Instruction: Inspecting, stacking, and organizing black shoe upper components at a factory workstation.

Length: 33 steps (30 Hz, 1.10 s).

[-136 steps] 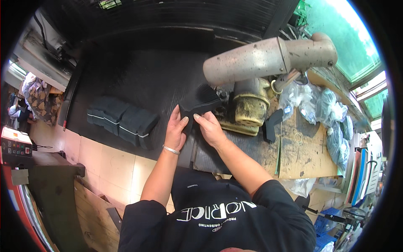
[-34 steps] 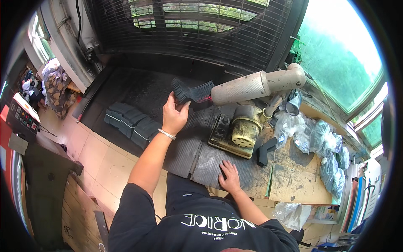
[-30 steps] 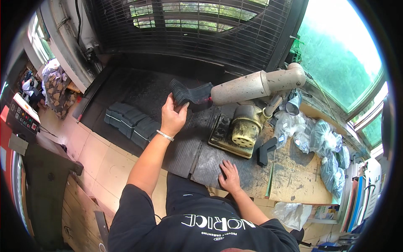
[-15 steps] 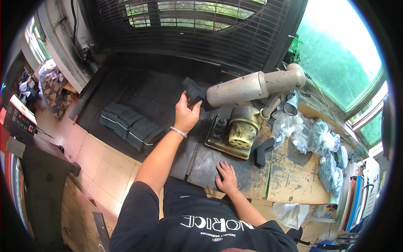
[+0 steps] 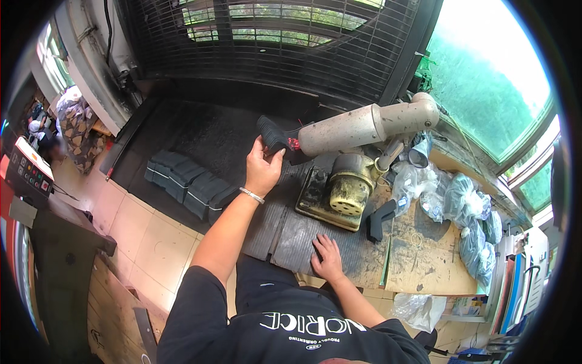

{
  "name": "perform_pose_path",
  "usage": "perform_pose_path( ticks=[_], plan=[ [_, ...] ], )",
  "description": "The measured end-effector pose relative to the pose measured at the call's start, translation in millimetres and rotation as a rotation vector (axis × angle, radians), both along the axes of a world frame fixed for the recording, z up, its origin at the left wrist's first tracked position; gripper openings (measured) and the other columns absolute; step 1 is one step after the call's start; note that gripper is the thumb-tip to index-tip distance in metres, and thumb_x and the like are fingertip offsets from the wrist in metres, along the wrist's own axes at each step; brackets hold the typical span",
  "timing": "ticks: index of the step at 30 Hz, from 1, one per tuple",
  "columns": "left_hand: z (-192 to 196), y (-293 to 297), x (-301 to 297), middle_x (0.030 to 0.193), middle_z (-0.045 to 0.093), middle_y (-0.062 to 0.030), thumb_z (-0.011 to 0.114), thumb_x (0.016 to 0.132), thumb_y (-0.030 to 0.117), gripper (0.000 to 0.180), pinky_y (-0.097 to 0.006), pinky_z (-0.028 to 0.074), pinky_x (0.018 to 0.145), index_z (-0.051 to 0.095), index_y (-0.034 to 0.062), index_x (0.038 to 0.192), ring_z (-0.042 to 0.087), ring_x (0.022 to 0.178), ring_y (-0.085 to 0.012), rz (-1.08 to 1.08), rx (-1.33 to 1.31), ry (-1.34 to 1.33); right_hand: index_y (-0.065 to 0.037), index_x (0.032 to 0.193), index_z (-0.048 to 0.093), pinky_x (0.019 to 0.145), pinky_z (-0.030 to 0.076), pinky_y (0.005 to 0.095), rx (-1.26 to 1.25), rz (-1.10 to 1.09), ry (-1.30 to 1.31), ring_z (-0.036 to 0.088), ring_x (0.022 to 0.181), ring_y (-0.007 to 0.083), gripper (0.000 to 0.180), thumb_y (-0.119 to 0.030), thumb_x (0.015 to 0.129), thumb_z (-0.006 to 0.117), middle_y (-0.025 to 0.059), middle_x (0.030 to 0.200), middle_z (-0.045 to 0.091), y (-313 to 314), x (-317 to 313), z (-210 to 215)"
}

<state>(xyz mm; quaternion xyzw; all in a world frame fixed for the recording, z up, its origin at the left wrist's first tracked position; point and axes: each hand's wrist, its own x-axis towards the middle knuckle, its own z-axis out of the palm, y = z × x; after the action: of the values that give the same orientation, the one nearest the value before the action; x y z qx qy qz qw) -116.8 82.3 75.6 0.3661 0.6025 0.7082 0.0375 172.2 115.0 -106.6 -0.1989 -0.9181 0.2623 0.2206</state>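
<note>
My left hand (image 5: 264, 168) grips a small stack of black angled pads (image 5: 272, 134) between thumb and fingers. The stack is held up at the left end of a grey cylindrical hot-air heater (image 5: 339, 130). A red glow shows at that end, beside the stack; whether they touch I cannot tell. My right hand (image 5: 328, 257) lies flat with fingers stretched on a dark corrugated sheet (image 5: 294, 246) and holds nothing. Left of my left hand, a row of similar black stacks (image 5: 188, 181) with pale bands rests on the black bench (image 5: 200, 124).
A yellowish, soot-stained blower (image 5: 350, 185) stands under the heater. Right of it lies a black L-shaped piece (image 5: 379, 222). Clear plastic bags (image 5: 464, 197) pile up beside the window, on stained cardboard (image 5: 424, 264). A dark slatted grille (image 5: 273, 57) rises behind the bench.
My left hand and the black stack have shifted slightly left and toward me, away from the heater's end. A red glow now shows there. My right hand has not moved.
</note>
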Motion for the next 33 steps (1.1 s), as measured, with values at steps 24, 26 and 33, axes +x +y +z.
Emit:
perform_pose_path(
  ticks=[24,26,33],
  plan=[
    [-13.4,5.4,3.8,0.107,0.060,-0.0066,0.061,0.084,-0.006,0.039,-0.026,0.048,0.087,0.044,-0.0022,0.119,0.059,0.098,-0.0128,-0.122,0.077,-0.092,-0.006,0.118,0.059,0.107,0.031,0.0497,0.014,-0.003,-0.010,0.042,0.129,0.0342,0.043,-0.013,0.076,0.063,0.0138,0.135,0.050,-0.9,-0.8,1.5],
    [-19.6,14.8,3.0,0.106,0.064,-0.0114,0.062,0.082,-0.005,0.043,-0.026,0.052,0.082,0.044,-0.0051,0.120,0.062,0.096,-0.0139,-0.095,0.093,-0.046,-0.007,0.118,0.059,0.107,0.031,0.0497,0.009,0.000,-0.007,0.042,0.129,0.0343,0.043,-0.013,0.076,0.063,0.0138,0.135,0.050,-1.3,-1.7,1.6],
    [-17.2,24.2,10.3,0.108,0.063,-0.0120,0.062,0.082,-0.004,0.042,-0.026,0.052,0.083,0.044,-0.0059,0.120,0.062,0.097,-0.0144,-0.107,0.082,-0.061,-0.007,0.118,0.059,0.107,0.031,0.0493,0.015,-0.003,-0.008,0.043,0.129,0.0344,0.043,-0.013,0.076,0.062,0.0133,0.135,0.050,-1.0,-0.3,3.0]
  ],
)
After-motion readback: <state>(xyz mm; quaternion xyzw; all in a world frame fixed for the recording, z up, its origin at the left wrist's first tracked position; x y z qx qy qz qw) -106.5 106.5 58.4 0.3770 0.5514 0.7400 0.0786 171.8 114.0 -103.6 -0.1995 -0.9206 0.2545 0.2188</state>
